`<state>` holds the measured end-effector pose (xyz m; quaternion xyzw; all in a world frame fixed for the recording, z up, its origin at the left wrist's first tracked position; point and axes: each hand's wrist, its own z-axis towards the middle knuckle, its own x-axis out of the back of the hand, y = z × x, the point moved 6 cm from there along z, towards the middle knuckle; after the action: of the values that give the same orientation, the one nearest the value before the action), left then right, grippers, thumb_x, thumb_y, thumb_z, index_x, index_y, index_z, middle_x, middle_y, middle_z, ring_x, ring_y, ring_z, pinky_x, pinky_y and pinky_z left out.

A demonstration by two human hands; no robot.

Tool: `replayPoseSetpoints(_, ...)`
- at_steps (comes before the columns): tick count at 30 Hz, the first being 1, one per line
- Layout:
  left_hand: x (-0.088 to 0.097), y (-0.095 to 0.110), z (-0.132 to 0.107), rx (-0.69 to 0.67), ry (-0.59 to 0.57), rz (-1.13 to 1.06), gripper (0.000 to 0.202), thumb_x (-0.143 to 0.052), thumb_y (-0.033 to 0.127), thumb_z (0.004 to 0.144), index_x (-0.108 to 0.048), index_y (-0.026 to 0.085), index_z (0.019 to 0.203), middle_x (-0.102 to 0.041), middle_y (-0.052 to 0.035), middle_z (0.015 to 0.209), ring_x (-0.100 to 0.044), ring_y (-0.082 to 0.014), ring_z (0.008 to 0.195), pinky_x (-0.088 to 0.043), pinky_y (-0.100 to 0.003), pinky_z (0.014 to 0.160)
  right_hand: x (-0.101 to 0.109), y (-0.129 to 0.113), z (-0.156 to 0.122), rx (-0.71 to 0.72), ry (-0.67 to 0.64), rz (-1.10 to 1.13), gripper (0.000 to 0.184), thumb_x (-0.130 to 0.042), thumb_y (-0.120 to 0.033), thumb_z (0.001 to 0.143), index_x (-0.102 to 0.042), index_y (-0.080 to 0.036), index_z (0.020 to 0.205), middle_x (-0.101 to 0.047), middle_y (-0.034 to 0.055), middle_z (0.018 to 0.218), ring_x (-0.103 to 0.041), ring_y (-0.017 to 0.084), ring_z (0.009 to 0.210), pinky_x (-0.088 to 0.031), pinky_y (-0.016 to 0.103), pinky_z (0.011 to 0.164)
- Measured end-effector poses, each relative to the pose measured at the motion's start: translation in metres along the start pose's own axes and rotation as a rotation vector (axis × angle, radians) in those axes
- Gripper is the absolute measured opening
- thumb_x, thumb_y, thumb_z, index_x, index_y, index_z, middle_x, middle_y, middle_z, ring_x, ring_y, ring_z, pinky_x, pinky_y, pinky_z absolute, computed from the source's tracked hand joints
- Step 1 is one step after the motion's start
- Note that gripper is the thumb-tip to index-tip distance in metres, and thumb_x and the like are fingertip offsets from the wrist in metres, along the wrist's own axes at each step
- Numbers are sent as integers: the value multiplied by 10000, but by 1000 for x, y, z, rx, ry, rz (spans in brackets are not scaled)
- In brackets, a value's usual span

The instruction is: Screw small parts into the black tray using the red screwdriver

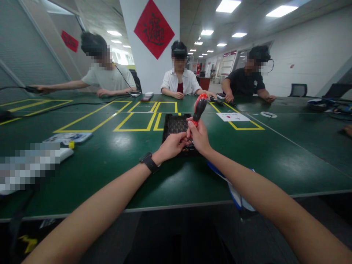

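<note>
Red-and-black screwdriver (201, 106), gripped in the curled right hand (200, 138), leans toward one o'clock over a black case (166, 129) at twelve, left hand (172, 146) bunched below its handle, hold unclear, green table (275, 157) spreading toward three, near edge at six.

Screwdriver (200, 108) over case (177, 124), case on table (170, 187), paper (233, 117) right

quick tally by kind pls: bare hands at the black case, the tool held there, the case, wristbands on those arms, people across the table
Hands: 2 (left hand, right hand)
Screwdriver: 1
Black case: 1
Wristband: 1
People across: 3 (left, middle, right)
Total: 8
</note>
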<state>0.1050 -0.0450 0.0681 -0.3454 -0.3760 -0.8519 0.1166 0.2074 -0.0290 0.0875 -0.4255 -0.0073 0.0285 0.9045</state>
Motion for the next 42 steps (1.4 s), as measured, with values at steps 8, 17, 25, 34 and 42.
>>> replayPoseSetpoints(8,5,-2,0,34,86,114,157,-634,278,749,-533,159,740,-586,11,694,-513,-116,625,-366,-228,582,4,-5,-1,25,86,10,257,-446,-433,874,-483,-194,961,-434,-87,499,-413,55,415,-363,178,458)
replayPoseSetpoints(17,4,-4,1,-8,31,-6,97,-549,233,808,-589,144,806,-636,-14,765,-571,-135,723,-412,-243,672,-4,0,-2,-37,-63,33,303,-423,-462,878,-485,-196,1007,-487,-77,493,-403,55,380,-313,172,397)
replayPoseSetpoints(25,5,-4,1,48,76,78,215,-608,366,775,-547,160,787,-599,4,693,-526,-121,626,-380,-231,592,0,3,0,-51,-5,55,287,-415,-459,880,-474,-206,1003,-469,-86,479,-414,59,383,-349,172,417)
replayPoseSetpoints(34,-2,-7,2,-5,-21,127,139,-526,234,831,-618,143,782,-658,-36,765,-572,-141,697,-386,-236,631,-1,5,1,-109,-50,90,316,-406,-487,871,-467,-206,1001,-493,-88,481,-369,51,316,-259,163,320)
replayPoseSetpoints(42,1,0,2,-12,10,128,163,-581,324,800,-580,161,790,-634,-8,720,-561,-134,648,-385,-241,613,4,-3,0,-39,32,51,316,-381,-478,888,-477,-196,994,-476,-80,486,-372,47,356,-303,160,372)
